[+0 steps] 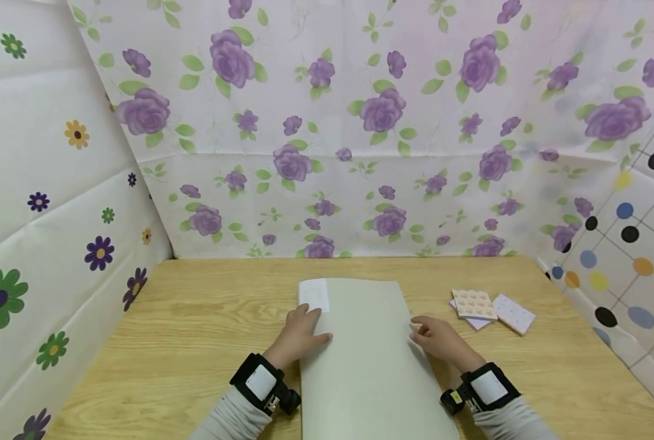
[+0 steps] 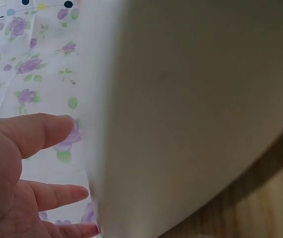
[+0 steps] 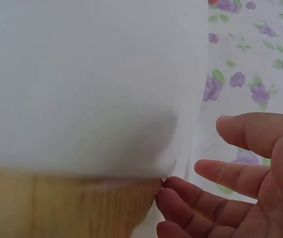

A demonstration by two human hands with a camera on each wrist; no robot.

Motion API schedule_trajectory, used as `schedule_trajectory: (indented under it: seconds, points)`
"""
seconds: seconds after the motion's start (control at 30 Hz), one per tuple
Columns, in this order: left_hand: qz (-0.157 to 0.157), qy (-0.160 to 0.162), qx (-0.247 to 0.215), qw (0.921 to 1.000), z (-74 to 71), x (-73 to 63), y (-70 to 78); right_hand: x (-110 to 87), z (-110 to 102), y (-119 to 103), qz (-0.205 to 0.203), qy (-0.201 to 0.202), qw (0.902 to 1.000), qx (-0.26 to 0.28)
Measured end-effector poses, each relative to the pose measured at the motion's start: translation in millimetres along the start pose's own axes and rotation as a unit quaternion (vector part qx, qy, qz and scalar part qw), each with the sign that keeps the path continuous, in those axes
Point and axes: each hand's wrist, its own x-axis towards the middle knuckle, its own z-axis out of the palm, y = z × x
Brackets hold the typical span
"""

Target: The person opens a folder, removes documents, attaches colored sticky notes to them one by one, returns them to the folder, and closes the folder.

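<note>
A long cream paper sheet [image 1: 362,366], seemingly folded in layers, lies lengthwise on the wooden table, with a white patch [image 1: 315,294] at its far left corner. My left hand [image 1: 299,333] is at its left edge, fingers spread; in the left wrist view the fingertips [image 2: 84,192] reach the edge while the thumb stands apart. Along the right edge is my right hand [image 1: 442,341], its fingers slightly bent. The right wrist view shows those fingertips [image 3: 169,198] touching the lower edge of the paper [image 3: 82,89], with the thumb away from it.
Right of the paper lie a small patterned cream square pad [image 1: 473,304], a pale piece partly under it, and a white dotted rectangular pad [image 1: 515,313]. Flowered cloth [image 1: 338,122] hangs behind the wooden table [image 1: 217,293]; patterned cloths close both sides.
</note>
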Motion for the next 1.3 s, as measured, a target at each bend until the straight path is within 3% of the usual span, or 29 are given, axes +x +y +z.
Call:
schedule_trajectory:
  seconds: [0.13, 0.37, 0.6, 1.13, 1.3]
  points:
    - [-0.008, 0.002, -0.01, 0.9999, 3.9, -1.8, -1.6, 1.1, 5, 0, -0.003, 0.002, 1.0, 0.005]
    - [-0.003, 0.003, -0.015, 0.9999, 9.0, -3.8, -4.9, 3.9, 9, 3, 0.033, 0.012, 0.9992, 0.019]
    - [0.003, 0.009, -0.002, 1.0, 11.0, -1.9, -7.6, 1.8, 8, 7, 0.078, 0.002, 0.9893, 0.124]
    - [0.011, 0.014, -0.032, 0.9993, 14.3, -1.6, -10.8, 0.4, 3, 3, 0.104, 0.014, 0.9788, 0.176]
    - [0.016, 0.017, -0.04, 0.9989, 13.6, -0.4, -10.5, 1.4, -7, 5, 0.089, -0.006, 0.9738, 0.209]
